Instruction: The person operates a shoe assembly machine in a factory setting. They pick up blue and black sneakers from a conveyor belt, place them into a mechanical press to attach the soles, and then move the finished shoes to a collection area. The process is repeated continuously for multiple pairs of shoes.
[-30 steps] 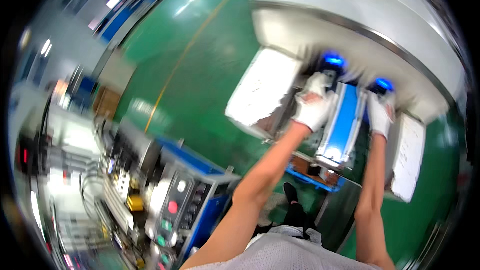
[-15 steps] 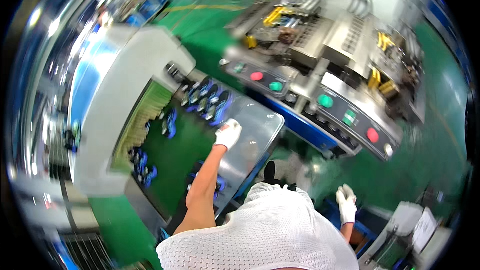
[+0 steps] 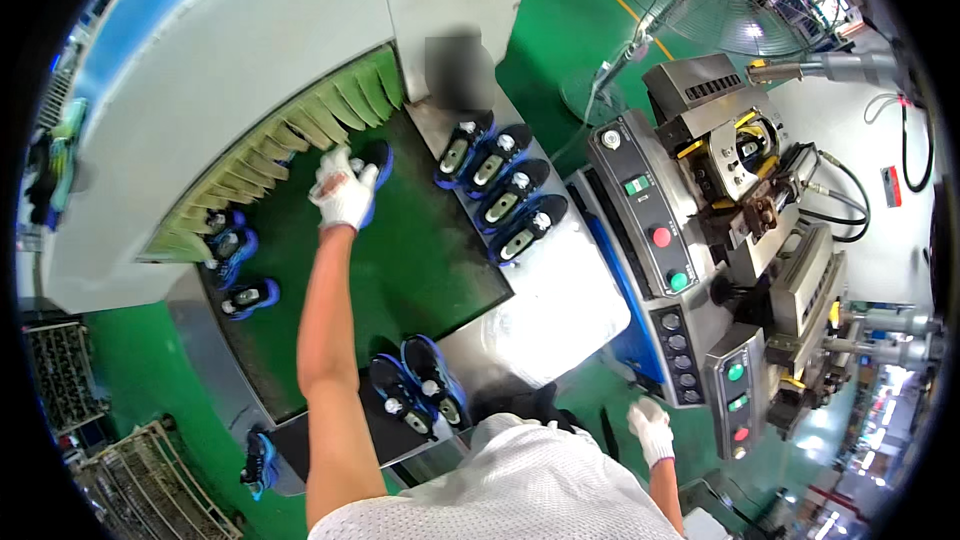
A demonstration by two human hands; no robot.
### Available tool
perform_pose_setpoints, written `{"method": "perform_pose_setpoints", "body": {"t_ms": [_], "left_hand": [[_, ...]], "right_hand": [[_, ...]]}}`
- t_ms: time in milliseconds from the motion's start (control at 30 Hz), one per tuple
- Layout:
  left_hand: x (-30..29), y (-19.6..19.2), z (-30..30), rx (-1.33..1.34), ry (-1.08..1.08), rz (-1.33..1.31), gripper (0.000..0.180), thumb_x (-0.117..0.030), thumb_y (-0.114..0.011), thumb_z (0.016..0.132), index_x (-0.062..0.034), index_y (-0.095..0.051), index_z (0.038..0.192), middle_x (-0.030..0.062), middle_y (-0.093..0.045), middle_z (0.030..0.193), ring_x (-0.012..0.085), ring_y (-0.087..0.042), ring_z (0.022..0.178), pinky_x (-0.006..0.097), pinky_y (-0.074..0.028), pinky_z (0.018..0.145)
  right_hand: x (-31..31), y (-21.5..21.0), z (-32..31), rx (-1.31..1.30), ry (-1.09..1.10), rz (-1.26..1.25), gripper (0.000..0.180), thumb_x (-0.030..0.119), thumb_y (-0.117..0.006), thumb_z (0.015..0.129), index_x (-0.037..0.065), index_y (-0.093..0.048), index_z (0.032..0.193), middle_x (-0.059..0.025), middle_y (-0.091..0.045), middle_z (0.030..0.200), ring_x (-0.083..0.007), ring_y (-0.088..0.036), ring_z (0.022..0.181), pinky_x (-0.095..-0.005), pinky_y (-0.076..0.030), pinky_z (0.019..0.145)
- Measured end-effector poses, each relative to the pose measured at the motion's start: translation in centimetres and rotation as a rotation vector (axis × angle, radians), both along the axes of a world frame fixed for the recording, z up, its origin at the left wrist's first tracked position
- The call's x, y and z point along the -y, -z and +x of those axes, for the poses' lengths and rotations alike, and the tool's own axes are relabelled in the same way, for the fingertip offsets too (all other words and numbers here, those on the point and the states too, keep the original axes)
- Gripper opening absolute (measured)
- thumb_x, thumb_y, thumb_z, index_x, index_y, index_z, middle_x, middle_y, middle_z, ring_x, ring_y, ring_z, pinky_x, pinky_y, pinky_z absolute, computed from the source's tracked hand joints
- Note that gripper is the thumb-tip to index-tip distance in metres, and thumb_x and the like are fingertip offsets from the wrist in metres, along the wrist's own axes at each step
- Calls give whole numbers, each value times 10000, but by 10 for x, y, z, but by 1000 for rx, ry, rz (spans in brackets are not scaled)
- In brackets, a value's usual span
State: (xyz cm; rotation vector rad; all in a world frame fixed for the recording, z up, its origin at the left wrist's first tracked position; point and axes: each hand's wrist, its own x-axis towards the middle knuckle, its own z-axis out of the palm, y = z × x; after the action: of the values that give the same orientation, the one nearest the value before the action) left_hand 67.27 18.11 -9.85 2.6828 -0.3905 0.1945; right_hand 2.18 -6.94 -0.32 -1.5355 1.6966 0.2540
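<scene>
Sneakers everywhere on this dark green conveyor belt point(image 3: 400, 260) — glossy blue-and-black ones with pale insoles. Left hand point(image 3: 343, 190), in a white knit glove, is closing its fingers around one blue sneaker point(image 3: 375, 165) near the fringe of green strip curtains point(image 3: 290, 145) at the grey tunnel's mouth. Right hand point(image 3: 652, 430), also gloved, is hanging loose and empty by the hip — fingers relaxed, just beside the grey control panel point(image 3: 650, 240) with round buttons.
</scene>
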Motion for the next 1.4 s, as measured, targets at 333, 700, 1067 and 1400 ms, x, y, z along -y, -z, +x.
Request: {"method": "perform_pose_setpoints", "body": {"t_ms": [333, 700, 1067, 1400], "left_hand": [[-32, 82, -30, -44, 117, 148, 487, -353, -799, 793, -140, -586, 1176, 142, -668, 1069, 375, -687, 957, 511, -553, 769], [-2, -25, -237, -395, 222, -317, 314, 11, -680, 801, -46, -644, 1107, 114, -704, 988, 287, -691, 899, 405, -555, 861], [168, -166, -348, -983, 702, -1109, 809, 92, -582, 737, 41, -420, 1528, 181, -540, 1462, 248, -547, 1325, 391, -437, 1122], [372, -228, -418, -1420, 979, -1556, 918, -497, -791, 871, -28, -350, 1525, 237, -637, 1297, 409, -591, 1271, 599, -411, 1152]], "right_hand": [[-6, -9, 144, 400, -154, 270, 574, 90, -645, 998, -45, -418, 1508, -201, -582, 1456, -276, -583, 1341, -370, -474, 1121], [-3, 17, 142, 603, -457, 324, 605, 281, -655, 1003, 15, -463, 1511, -208, -623, 1411, -267, -556, 1376, -364, -433, 1157], [46, 21, 128, 1462, 263, 1597, 768, 641, -480, 1021, 57, -467, 1519, -205, -559, 1470, -332, -631, 1248, -509, -526, 1068], [186, -132, 45, 1154, -68, 337, 767, 378, -804, 859, -59, -516, 1420, -134, -649, 1317, -178, -614, 1193, -322, -483, 1038]]}}
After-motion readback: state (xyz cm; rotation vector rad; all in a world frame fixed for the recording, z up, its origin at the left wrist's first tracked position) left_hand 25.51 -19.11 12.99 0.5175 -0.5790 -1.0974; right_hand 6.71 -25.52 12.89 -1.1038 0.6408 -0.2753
